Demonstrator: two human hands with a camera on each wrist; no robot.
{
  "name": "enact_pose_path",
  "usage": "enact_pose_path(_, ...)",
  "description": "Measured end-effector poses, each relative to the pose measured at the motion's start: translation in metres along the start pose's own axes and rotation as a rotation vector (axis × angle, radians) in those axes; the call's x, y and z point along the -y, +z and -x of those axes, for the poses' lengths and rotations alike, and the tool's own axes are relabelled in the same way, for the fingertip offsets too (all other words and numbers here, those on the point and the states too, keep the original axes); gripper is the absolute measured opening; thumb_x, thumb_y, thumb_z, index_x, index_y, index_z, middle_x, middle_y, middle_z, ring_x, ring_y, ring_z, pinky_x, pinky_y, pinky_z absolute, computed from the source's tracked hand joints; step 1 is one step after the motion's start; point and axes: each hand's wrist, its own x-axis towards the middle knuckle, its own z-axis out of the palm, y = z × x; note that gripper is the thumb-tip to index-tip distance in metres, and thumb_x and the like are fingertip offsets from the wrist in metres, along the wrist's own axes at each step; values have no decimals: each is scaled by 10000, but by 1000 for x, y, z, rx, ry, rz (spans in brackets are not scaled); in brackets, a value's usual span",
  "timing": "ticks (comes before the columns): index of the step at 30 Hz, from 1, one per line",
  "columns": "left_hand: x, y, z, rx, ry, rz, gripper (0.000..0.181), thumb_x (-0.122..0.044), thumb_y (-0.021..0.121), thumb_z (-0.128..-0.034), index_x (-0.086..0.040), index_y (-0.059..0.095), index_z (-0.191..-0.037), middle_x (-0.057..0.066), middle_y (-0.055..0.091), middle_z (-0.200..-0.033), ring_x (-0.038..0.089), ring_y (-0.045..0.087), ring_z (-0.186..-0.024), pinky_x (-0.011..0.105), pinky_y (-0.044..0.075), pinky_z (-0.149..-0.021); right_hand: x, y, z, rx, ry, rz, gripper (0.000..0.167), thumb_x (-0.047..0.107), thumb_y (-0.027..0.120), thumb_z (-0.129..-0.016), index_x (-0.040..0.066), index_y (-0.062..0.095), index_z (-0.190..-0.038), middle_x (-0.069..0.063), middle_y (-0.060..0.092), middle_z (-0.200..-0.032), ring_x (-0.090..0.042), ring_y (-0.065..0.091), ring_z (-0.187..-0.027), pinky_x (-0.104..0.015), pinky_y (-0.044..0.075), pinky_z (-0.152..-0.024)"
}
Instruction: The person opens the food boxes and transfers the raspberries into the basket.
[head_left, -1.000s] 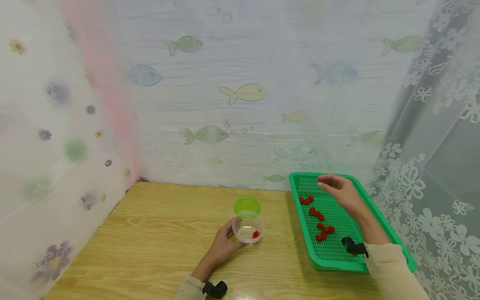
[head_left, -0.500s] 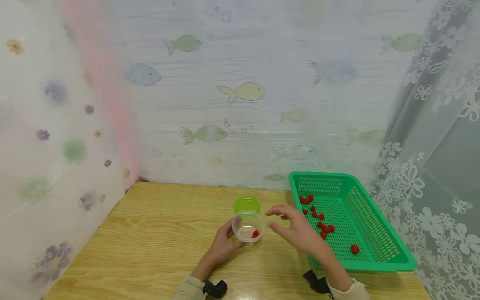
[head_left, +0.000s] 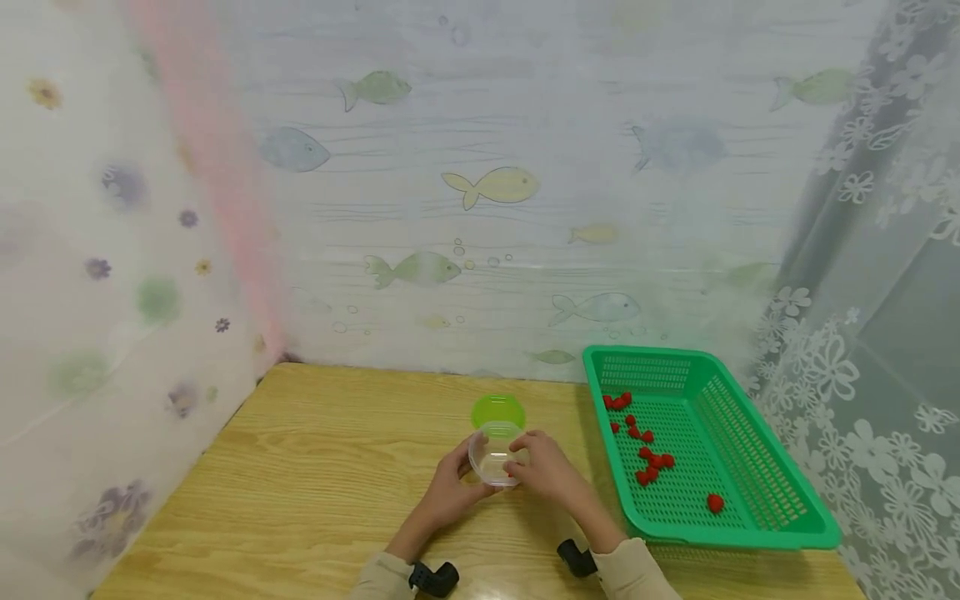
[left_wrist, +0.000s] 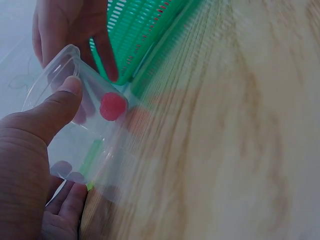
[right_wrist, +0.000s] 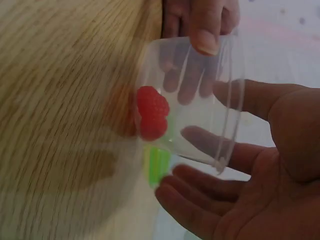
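Note:
A clear plastic cup (head_left: pixel 491 462) is held by my left hand (head_left: pixel 446 492), the thumb on one side and fingers on the other. Its mouth is tilted up toward the head camera. At its bottom lie two red raspberries (right_wrist: pixel 152 114), one touching the other in the right wrist view. My right hand (head_left: pixel 555 475) is at the cup's mouth, thumb and a finger reaching inside, with nothing visible between them. Its other fingers spread outside the cup's wall. From the head view, the right fingers mostly hide the raspberries in the cup.
A green lid (head_left: pixel 498 410) lies on the wooden table (head_left: pixel 337 467) just behind the cup. To the right stands a green perforated basket (head_left: pixel 738 535) with several red raspberries (head_left: pixel 656 461) on its floor, mostly along its left side. A patterned curtain hangs behind the table.
My right hand has come from above the basket leftward to the cup, its fingertips now in the mouth. My left hand and the cup have stayed in place.

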Motion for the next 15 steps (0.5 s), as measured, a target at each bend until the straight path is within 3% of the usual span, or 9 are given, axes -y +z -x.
enact_pose_path(4, 0, 1, 0, 0, -14, 5, 846, -63, 809, -863, 33, 338, -1559, 280, 447, -1516, 410, 487, -1378, 456, 470, -1099, -3, 1, -11, 101, 46, -27, 260, 95, 731, -868, -116, 705, -1017, -178, 718, -967, -229, 637, -796, -359, 569, -679)
enact_pose_path(7, 0, 1, 1, -4, -9, -7, 854, -96, 819, -863, 24, 342, -1561, 266, 458, -1513, 391, 485, -1386, 451, 455, -1113, -4, 0, -20, 143, 52, 19, 119, 27, 754, -797, -34, 676, -730, -6, 590, -661, -109, 457, -570, -228, 400, -500)
enact_pose_path(9, 0, 1, 1, -4, 1, -21, 853, -113, 820, -866, 26, 344, -1559, 263, 463, -1510, 385, 485, -1387, 453, 448, -1119, -2, -1, -25, 161, 43, 79, 271, -30, 765, -732, 51, 571, -560, 70, 408, -532, -89, 320, -504, -213, 275, -463)
enact_pose_path(11, 0, 0, 1, -5, 8, -28, 848, -114, 819, -866, 32, 348, -1555, 262, 471, -1502, 382, 489, -1385, 457, 445, -1121, 0, -3, -30, 180, 37, 128, 392, -75, 764, -686, 106, 483, -482, 98, 294, -480, -89, 250, -476, -213, 218, -450)
enact_pose_path(15, 0, 0, 0, -3, 8, -38, 842, -116, 817, -866, 41, 352, -1550, 260, 479, -1496, 376, 494, -1384, 455, 440, -1128, 4, -4, -36, 201, 29, 209, 360, -104, 758, -668, 89, 532, -464, 109, 332, -449, -95, 295, -466, -203, 257, -433)
